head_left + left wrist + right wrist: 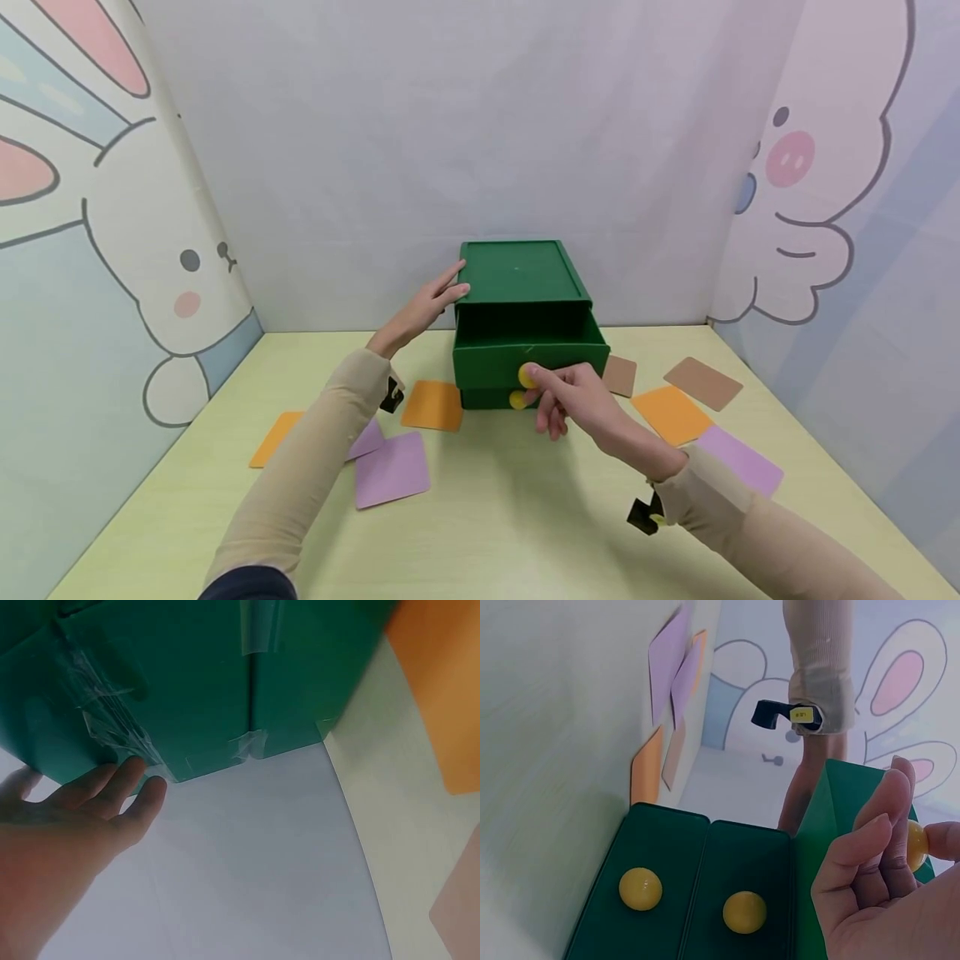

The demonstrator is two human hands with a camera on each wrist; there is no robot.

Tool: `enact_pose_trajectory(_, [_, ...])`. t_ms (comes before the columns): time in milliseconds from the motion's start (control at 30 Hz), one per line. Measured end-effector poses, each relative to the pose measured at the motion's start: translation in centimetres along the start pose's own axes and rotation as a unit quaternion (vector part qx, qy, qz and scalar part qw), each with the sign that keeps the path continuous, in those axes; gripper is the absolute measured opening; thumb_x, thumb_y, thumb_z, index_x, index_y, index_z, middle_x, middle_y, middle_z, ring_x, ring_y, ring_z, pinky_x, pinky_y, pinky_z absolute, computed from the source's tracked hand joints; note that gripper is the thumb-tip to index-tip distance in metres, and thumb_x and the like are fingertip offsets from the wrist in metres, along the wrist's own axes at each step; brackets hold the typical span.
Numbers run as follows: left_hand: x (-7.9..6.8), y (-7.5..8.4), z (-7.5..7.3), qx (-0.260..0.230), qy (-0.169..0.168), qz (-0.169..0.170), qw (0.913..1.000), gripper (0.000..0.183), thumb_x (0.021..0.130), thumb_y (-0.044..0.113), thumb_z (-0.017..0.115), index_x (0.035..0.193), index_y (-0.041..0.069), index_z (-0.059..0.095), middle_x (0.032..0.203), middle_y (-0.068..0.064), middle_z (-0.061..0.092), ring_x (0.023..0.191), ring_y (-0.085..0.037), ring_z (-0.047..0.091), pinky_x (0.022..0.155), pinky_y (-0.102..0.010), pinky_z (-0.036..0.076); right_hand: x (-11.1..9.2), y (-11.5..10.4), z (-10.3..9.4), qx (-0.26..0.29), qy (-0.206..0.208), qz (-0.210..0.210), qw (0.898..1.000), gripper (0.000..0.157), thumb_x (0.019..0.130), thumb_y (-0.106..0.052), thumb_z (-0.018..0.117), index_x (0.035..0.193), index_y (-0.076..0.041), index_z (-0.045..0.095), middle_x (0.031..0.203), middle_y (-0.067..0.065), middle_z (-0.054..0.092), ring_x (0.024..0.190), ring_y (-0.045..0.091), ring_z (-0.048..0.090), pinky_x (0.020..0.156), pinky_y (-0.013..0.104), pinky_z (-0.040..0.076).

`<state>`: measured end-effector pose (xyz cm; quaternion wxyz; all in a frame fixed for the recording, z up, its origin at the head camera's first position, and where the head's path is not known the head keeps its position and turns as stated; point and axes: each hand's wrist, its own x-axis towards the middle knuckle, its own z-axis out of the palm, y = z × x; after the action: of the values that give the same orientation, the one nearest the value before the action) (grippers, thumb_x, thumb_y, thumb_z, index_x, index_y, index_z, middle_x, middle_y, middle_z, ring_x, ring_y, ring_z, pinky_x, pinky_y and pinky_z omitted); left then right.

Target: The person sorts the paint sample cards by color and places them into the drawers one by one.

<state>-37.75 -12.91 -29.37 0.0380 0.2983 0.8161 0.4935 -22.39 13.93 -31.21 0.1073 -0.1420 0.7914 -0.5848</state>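
A green drawer box [525,271] stands against the back wall, its top drawer [495,367] pulled partway out, and the inside that shows is bare green. My right hand [585,402] pinches the yellow knob [916,846] of that drawer between thumb and fingers. Below it, the two lower drawers [746,862] are closed, each with a yellow knob of its own. My left hand [423,308] lies along the box's left side near the top edge, fingers extended. In the left wrist view, its fingertips [154,791] are right at the taped green side panel.
Left of the box, orange [432,406] and purple cards [392,471] lie on the pale table [465,533]. To the right are brown [703,383], orange [672,414] and purple cards [741,458]. Walls with cartoon animals enclose the table at back and sides.
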Motion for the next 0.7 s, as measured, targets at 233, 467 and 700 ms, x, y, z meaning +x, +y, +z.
enact_pose_trajectory(233, [-1.0, 2.1, -0.1, -0.012, -0.011, -0.011, 0.9998, 0.062, 0.104, 0.033, 0.038, 0.157, 0.024, 0.008, 0.164, 0.001, 0.004, 0.150, -0.028, 0.017, 0.119, -0.054, 0.021, -0.5, -0.3, 0.2, -0.015, 0.001, -0.001, 1.000, 0.057, 0.095, -0.050, 0.054, 0.090, 0.004, 0.069, 0.057, 0.006, 0.064, 0.046, 0.019, 0.055, 0.052, 0.034, 0.053])
enact_pose_trajectory(467, [-1.1, 2.2, 0.0, 0.001, -0.007, -0.004, 1.0000, 0.062, 0.104, 0.037, 0.039, 0.157, 0.025, 0.009, 0.164, 0.000, 0.007, 0.150, -0.029, 0.019, 0.119, -0.055, 0.021, -1.2, -0.5, 0.3, -0.012, -0.001, -0.001, 1.000, 0.056, 0.095, -0.051, 0.054, 0.090, 0.003, 0.069, 0.056, 0.006, 0.064, 0.045, 0.018, 0.055, 0.052, 0.037, 0.054])
enact_pose_trajectory(700, [-0.7, 1.1, 0.0, 0.006, -0.005, -0.001, 1.0000, 0.062, 0.103, 0.042, 0.039, 0.156, 0.030, 0.009, 0.164, 0.005, 0.007, 0.150, -0.026, 0.018, 0.119, -0.055, 0.021, -1.7, -0.5, 0.5, -0.011, -0.015, -0.011, 1.000, 0.056, 0.096, -0.049, 0.053, 0.090, 0.004, 0.068, 0.057, 0.007, 0.064, 0.046, 0.018, 0.055, 0.051, 0.034, 0.053])
